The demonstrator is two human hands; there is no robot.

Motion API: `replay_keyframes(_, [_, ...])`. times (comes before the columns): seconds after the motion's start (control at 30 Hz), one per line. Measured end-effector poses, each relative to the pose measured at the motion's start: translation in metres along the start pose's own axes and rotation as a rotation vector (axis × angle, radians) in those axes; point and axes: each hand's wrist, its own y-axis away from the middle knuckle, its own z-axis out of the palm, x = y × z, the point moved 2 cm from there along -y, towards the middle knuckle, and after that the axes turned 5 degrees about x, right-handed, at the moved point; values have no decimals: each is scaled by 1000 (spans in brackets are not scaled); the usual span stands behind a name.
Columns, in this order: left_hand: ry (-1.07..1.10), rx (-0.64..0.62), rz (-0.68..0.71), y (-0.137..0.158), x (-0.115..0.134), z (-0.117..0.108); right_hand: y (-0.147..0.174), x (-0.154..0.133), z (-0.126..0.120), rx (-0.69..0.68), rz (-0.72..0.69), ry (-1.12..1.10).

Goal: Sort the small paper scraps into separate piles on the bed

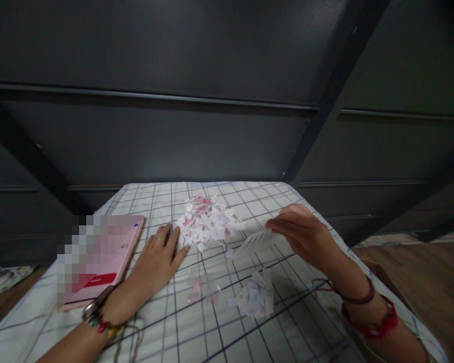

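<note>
My left hand lies flat on the checked tablecloth, fingers stretched out and a little apart. Its fingertips reach the left edge of a heap of small white and pink paper scraps. Raised over the cloth to the right of the heap, my right hand pinches a thin, pale sheet with white stripes; blur hides its exact kind. Nearer to me is a smaller pile of white paper scraps. Left of that pile lies a clear plastic piece with pink marks.
A pink, flat, book-like item lies left of my left hand, partly pixelated. The table, under a white cloth with dark grid lines, stands against a dark panelled wall. Wooden floor shows at the right.
</note>
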Motion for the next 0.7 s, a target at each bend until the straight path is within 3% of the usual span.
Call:
replay_keyframes(0.17, [-21, -11, 1, 0, 0, 0, 0, 0, 3, 51, -2, 67])
replay_keyframes(0.33, [5, -19, -5, 0, 0, -1, -3, -6, 7, 16, -66, 100])
replay_keyframes(0.7, [32, -4, -13, 1, 3, -4, -2, -3, 5, 24, -37, 113])
